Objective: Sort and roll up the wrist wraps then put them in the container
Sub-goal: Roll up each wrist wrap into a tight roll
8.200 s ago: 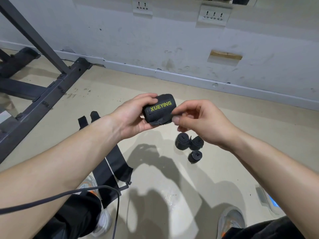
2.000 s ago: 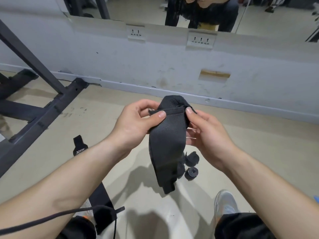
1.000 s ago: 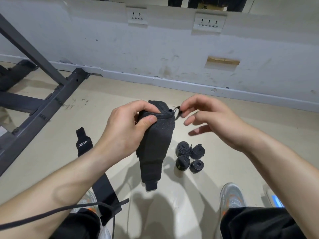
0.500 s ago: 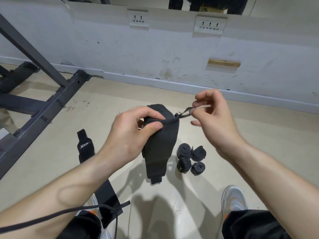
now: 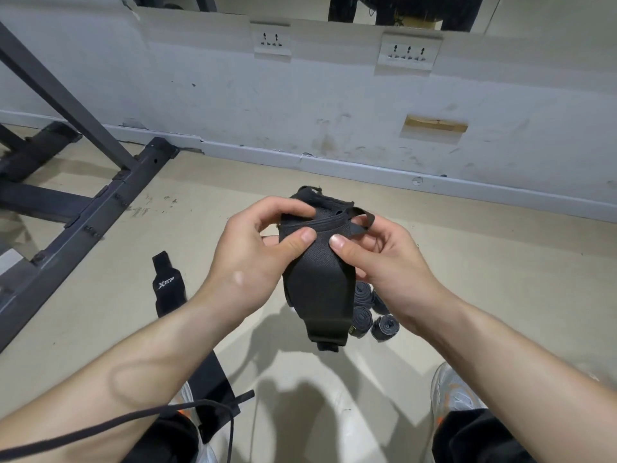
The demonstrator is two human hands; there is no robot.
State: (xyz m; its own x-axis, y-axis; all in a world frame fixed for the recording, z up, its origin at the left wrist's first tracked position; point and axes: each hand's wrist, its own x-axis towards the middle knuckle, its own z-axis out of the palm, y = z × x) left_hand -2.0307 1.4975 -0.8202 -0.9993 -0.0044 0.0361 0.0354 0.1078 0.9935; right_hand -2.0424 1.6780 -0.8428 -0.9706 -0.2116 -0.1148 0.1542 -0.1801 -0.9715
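Step in hand: starting the roll of one more wrap, by my read; no turn made yet.
Left hand: left hand (image 5: 253, 255) gripped the top edge of the black wrist wrap (image 5: 317, 289), thumb pressed on the front, fingers curled behind.
Right hand: right hand (image 5: 384, 259) pinched the same top edge, thumb on the front face; the thumb loop (image 5: 362, 222) stuck up just above its fingers.
Wrap in hand: held in the air between both hands, above the floor (image 5: 467, 262); hung unrolled, closure tab end at the bottom.
Done so far: rolled wraps (image 5: 362, 317) lay in a tight cluster on the floor, touching each other, partly hidden behind the hanging wrap. About four showed; exact count hard to tell.
Left to roll: the wrap in hand, plus a flat wrap (image 5: 167, 282) with white lettering, stretched out on the floor to the left, near the person's leg.
Container: not in view, so nothing was seen put away; that whole step looked undone.
Progress: roughly past halfway on rolling, zero on storing, as a judgement.
Surroundings: dark rack frame (image 5: 100, 208) on the left, shoe (image 5: 457, 392) lower right, thin black cable (image 5: 133, 426) across the left forearm.
Risk: loose loop could get trapped in the roll and make it lumpy.
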